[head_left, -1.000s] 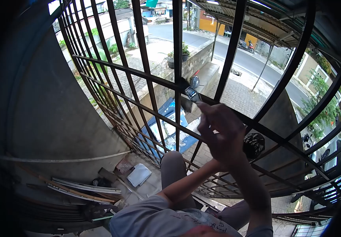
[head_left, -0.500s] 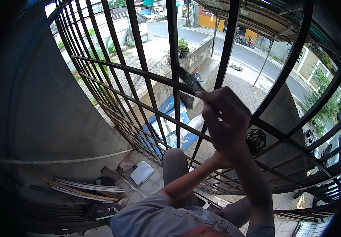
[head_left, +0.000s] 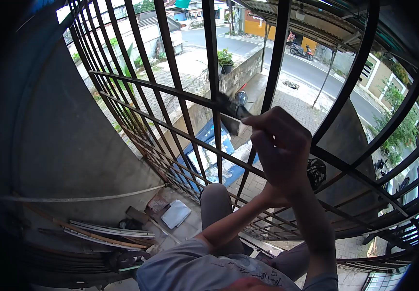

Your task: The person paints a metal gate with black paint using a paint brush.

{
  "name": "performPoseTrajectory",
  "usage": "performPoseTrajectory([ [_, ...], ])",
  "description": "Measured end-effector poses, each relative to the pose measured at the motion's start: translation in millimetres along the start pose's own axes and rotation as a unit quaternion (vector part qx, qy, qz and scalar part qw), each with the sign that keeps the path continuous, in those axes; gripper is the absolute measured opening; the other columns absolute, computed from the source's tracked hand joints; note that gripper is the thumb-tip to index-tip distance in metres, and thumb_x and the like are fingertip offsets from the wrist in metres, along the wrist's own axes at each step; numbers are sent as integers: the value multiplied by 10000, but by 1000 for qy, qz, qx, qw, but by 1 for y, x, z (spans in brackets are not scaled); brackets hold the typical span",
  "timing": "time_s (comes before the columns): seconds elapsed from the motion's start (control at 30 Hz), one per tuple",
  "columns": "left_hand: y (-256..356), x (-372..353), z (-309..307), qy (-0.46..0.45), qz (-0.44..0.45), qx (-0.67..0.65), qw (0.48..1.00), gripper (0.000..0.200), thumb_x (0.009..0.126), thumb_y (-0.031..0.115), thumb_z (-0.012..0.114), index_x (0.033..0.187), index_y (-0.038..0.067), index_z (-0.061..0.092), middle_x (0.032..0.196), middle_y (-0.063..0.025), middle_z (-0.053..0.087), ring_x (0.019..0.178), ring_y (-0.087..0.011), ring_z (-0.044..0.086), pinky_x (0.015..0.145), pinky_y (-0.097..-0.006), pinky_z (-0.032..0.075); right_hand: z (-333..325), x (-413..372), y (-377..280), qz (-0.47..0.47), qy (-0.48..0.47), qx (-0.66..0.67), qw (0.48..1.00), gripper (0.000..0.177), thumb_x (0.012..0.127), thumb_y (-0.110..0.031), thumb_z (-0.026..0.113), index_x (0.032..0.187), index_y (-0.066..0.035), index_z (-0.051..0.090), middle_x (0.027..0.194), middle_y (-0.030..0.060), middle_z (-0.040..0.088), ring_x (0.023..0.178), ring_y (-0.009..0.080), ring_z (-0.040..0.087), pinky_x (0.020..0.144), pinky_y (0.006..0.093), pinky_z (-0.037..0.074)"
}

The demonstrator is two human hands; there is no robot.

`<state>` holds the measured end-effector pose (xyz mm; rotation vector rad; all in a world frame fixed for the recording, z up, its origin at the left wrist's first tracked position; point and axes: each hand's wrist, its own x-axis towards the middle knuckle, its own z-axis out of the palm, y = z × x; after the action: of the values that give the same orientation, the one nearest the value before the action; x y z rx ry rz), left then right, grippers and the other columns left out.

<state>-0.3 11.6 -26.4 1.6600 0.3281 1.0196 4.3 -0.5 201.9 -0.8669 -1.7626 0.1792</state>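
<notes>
My right hand (head_left: 282, 145) is closed in a pinch on a dark paintbrush (head_left: 233, 105), its bristle end blurred. The brush tip is right at the joint of a horizontal rail and an upright bar of the dark metal grille (head_left: 170, 89). My left hand (head_left: 275, 195) reaches across below, its fingers hidden behind my right wrist. Just beyond that wrist shows a round dark container (head_left: 316, 173) with pale smears, in line with the left hand; I cannot tell whether the left hand grips it.
The grille spans the space before me, with my knee (head_left: 215, 194) close to it. At lower left lie long strips (head_left: 110, 230) and a folded white sheet (head_left: 176, 214) by a grey wall (head_left: 64, 131). Beyond the bars are a blue object (head_left: 209, 145), a potted plant (head_left: 225, 59) and a road.
The brush tip has moved slightly down along the upright bar to the rail joint. My right hand has shifted a little to the right; the left arm stays nearly still.
</notes>
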Motion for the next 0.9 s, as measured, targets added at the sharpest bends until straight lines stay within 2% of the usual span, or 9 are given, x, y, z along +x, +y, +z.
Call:
performPoseTrajectory([
  [0.07, -22, 5, 4, -3, 34, 18, 999, 678, 807, 336, 927, 1314, 15, 610, 1276, -138, 608, 1208, -236, 590, 1051, -416, 468, 6, 4, 5, -43, 52, 8, 998, 224, 878, 33, 643, 1040, -22, 787, 840, 54, 671, 703, 65, 645, 594, 266, 497],
  [0.2, -24, 5, 4, -13, 120, 118, 986, 695, 793, 341, 934, 1312, 18, 603, 1267, -137, 609, 1189, -234, 594, 1034, -417, 474, 7, -2, 11, -62, -14, -25, 998, 232, 887, 77, 636, 1034, -23, 786, 846, 48, 673, 704, 63, 632, 604, 241, 490],
  [0.23, -8, 5, 2, -13, 120, 118, 986, 695, 793, 341, 934, 1312, 18, 603, 1267, -137, 609, 1189, -234, 594, 1034, -417, 474, 4, 0, 9, -42, -9, -7, 999, 146, 871, 10, 704, 1005, -34, 741, 802, 68, 599, 642, 170, 650, 571, 332, 503],
  [0.3, 20, 5, -1, -8, -31, -40, 999, 708, 784, 339, 935, 1316, 17, 596, 1261, -139, 607, 1182, -230, 591, 1017, -421, 474, 4, 6, 6, -58, 34, 18, 998, 134, 874, -1, 704, 1001, -32, 737, 793, 70, 588, 634, 174, 643, 567, 338, 499],
  [0.37, 16, 5, 2, 23, 12, -16, 1000, 706, 785, 332, 934, 1318, 16, 596, 1261, -137, 605, 1189, -226, 588, 1026, -420, 472, 7, 8, 6, -72, 74, 27, 994, 129, 883, -28, 705, 1007, -26, 737, 788, 82, 586, 630, 187, 641, 577, 347, 504],
  [0.5, -4, 9, -1, -7, 112, 170, 979, 725, 779, 323, 938, 1331, 10, 587, 1269, -130, 604, 1204, -223, 586, 1055, -417, 468, 6, -1, 12, -32, -27, -28, 999, 197, 893, 13, 653, 1043, -4, 779, 846, 57, 667, 706, 82, 648, 612, 269, 519],
  [0.6, 11, 4, -1, 2, -20, -19, 1000, 702, 808, 311, 921, 1343, 10, 581, 1298, -123, 604, 1237, -236, 581, 1093, -418, 448, -5, 3, 1, -10, 12, 12, 1000, 186, 890, 23, 651, 1024, -6, 775, 833, 72, 648, 693, 113, 663, 611, 277, 521],
  [0.8, -45, 7, 10, -40, 86, -43, 995, 666, 877, 309, 870, 1387, 17, 557, 1387, -122, 577, 1308, -236, 558, 1129, -422, 425, 1, -6, 5, -68, -16, -20, 997, 266, 889, 61, 649, 1101, -35, 779, 876, 36, 653, 733, 73, 650, 616, 273, 519],
  [0.9, 0, 11, -14, -55, 97, 44, 993, 782, 801, 370, 898, 1404, 30, 534, 1328, -147, 620, 1237, -284, 620, 1063, -435, 481, -28, -21, -15, 36, -34, 63, 997, 291, 872, 74, 662, 1119, -21, 783, 920, 46, 673, 788, 85, 672, 670, 262, 535],
])
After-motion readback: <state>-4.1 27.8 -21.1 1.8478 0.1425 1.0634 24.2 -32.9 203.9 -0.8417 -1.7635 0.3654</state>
